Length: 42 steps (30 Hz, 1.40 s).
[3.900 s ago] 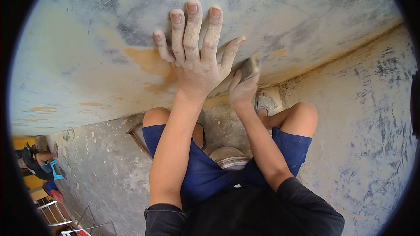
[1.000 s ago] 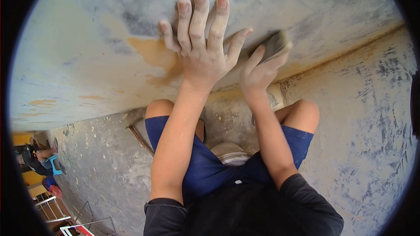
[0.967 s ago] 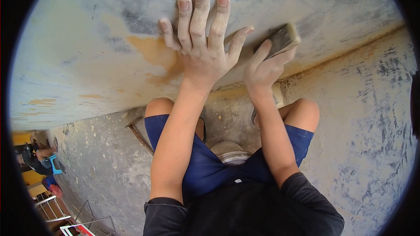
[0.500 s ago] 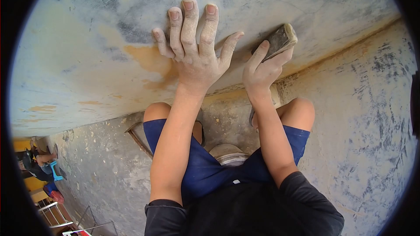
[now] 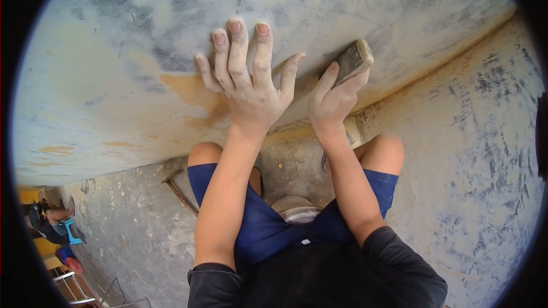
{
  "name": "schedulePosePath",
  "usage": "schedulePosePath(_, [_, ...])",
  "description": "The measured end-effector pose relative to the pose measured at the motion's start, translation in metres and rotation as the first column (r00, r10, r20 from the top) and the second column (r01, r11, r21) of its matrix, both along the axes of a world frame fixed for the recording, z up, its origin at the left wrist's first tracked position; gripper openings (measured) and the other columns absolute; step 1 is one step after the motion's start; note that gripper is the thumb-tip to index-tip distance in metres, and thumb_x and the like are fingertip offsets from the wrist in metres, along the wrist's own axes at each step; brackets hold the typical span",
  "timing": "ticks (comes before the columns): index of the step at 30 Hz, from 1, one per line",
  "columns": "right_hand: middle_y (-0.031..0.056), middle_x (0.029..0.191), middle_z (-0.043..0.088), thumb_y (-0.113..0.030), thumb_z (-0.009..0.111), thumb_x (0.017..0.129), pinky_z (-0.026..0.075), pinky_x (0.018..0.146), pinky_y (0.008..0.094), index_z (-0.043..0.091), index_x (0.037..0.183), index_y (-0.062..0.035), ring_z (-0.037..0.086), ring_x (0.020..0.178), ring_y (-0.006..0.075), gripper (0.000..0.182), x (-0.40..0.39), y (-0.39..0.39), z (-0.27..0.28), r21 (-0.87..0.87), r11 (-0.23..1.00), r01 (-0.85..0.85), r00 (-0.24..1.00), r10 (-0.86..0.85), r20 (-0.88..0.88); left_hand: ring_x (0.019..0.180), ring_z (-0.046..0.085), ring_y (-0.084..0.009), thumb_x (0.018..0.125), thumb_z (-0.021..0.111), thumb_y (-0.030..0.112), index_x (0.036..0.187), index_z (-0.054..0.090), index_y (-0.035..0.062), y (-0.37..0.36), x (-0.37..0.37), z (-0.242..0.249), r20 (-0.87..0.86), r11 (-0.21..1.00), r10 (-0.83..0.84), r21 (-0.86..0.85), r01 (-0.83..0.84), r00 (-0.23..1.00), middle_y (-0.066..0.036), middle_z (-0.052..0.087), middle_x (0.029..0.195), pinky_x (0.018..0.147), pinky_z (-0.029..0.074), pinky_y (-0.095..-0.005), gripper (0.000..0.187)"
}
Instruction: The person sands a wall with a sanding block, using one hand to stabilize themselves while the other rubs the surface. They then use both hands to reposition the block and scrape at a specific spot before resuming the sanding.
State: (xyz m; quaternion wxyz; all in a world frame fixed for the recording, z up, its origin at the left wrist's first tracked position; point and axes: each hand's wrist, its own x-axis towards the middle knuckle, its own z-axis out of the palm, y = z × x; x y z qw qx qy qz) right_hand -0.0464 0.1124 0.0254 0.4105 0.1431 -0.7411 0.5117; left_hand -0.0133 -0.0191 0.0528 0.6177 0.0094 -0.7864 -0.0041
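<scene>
My left hand [image 5: 251,82], pale with dust, rests against the patchy grey wall [image 5: 97,51] with its fingers spread. It holds nothing, and an orange-brown patch [image 5: 191,91] shows beside and below it. To its right, my right hand [image 5: 334,100] grips a sanding block [image 5: 351,63], thumb on the near side and fingers behind it. The block is dark and worn with a pale end, and lies close against the wall near the corner. Its underside is hidden.
A second wall [image 5: 468,154] meets the first at a corner on the right. Between my knees stands a round container [image 5: 298,212]. A curved stick-like tool [image 5: 180,192] lies on the concrete floor [image 5: 137,211]. Far left are a person [image 5: 51,217], a blue stool [image 5: 71,232] and a white rack [image 5: 71,288].
The view has shifted, so the wall and both hands appear slightly lower and to the left. My left hand keeps its place on the wall; my right hand still grips the sanding block.
</scene>
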Motion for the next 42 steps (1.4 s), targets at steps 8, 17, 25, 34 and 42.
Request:
schedulePosePath(8, [0.0292, 0.100, 0.069, -0.006, 0.062, 0.091, 0.056, 0.060, 0.0381, 0.027, 0.141, 0.0166, 0.072, 0.074, 0.0384, 0.065, 0.020, -0.002, -0.123, 0.308, 0.951, -0.010, 0.997, -0.014, 0.076, 0.148, 0.017, -0.0339, 0.086, 0.071, 0.053, 0.143, 0.045, 0.0058, -0.001, -0.002, 0.001, -0.009, 1.000, -0.006, -0.012, 0.006, 1.000, -0.019, 0.034, 0.150, 0.120, 0.006, -0.0517, 0.079])
schedulePosePath(17, [0.0288, 0.114, 0.067, -0.004, 0.058, 0.093, 0.056, 0.086, 0.0348, 0.028, 0.142, 0.0164, 0.070, 0.102, 0.0353, 0.061, 0.014, -0.005, -0.067, 0.275, 0.961, 0.006, 1.000, -0.006, 0.001, 0.148, 0.020, -0.0308, 0.088, 0.067, 0.054, 0.143, 0.047, 0.0105, 0.001, -0.006, -0.002, -0.053, 0.999, -0.013, 0.030, 0.015, 0.999, -0.014, 0.036, 0.151, 0.122, 0.006, -0.0518, 0.073])
schedulePosePath(25, [0.0329, 0.105, 0.066, -0.008, 0.057, 0.095, 0.057, 0.070, 0.0410, 0.024, 0.142, 0.0186, 0.071, 0.085, 0.0421, 0.063, 0.003, -0.007, -0.029, 0.120, 0.983, 0.138, 0.986, -0.124, -0.114, 0.148, 0.017, -0.0331, 0.086, 0.070, 0.055, 0.143, 0.046, 0.0069, -0.004, -0.001, -0.004, -0.009, 1.000, -0.007, -0.016, 0.006, 1.000, -0.018, 0.034, 0.151, 0.120, 0.005, -0.0515, 0.079])
schedulePosePath(34, [0.0344, 0.111, 0.064, -0.008, 0.058, 0.094, 0.056, 0.075, 0.0390, 0.027, 0.143, 0.0169, 0.070, 0.092, 0.0412, 0.063, 0.021, -0.007, -0.141, 0.255, 0.967, 0.006, 0.994, -0.033, 0.102, 0.149, 0.015, -0.0339, 0.084, 0.071, 0.055, 0.143, 0.045, 0.0068, -0.005, -0.008, -0.005, -0.063, 0.999, -0.023, -0.035, 0.021, 0.998, -0.018, 0.033, 0.151, 0.120, 0.004, -0.0516, 0.080])
schedulePosePath(42, [0.0347, 0.121, 0.059, -0.006, 0.058, 0.093, 0.050, 0.095, 0.0415, 0.029, 0.141, 0.0165, 0.064, 0.111, 0.0424, 0.061, -0.010, 0.003, -0.019, -0.009, 0.994, 0.106, 0.993, -0.107, -0.052, 0.149, 0.016, -0.0340, 0.084, 0.071, 0.055, 0.143, 0.046, 0.0071, -0.006, -0.004, -0.003, -0.021, 0.999, -0.017, -0.036, 0.016, 1.000, -0.019, 0.034, 0.151, 0.120, 0.004, -0.0522, 0.080])
